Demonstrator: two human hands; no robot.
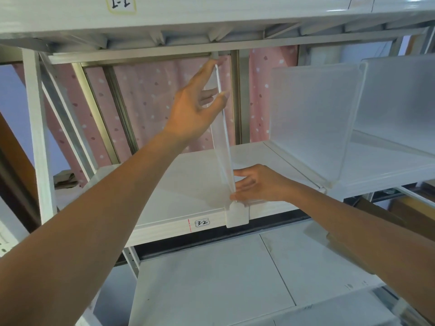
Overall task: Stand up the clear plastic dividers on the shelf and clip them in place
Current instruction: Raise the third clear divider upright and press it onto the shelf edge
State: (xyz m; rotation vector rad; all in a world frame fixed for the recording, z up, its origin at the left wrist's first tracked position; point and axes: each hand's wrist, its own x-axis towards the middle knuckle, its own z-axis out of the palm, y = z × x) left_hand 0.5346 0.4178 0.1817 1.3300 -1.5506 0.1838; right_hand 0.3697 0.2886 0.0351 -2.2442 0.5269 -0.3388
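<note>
A clear plastic divider (222, 142) stands upright, edge-on to me, on the white shelf (179, 184) labelled 3-2. My left hand (195, 109) grips the divider's upper part, thumb on the near edge, fingertips reaching up near the shelf above. My right hand (256, 184) pinches the divider's lower front corner, just above its white clip (237, 215), which hangs over the shelf's front lip. A second clear divider (313, 118) stands upright on the same shelf to the right.
The shelf above (164, 17), labelled 2-2, hangs low over the divider's top. A white upright post (37, 137) stands at the left. A pink dotted curtain (146, 97) hangs behind. A lower white shelf (211, 278) lies below my arms.
</note>
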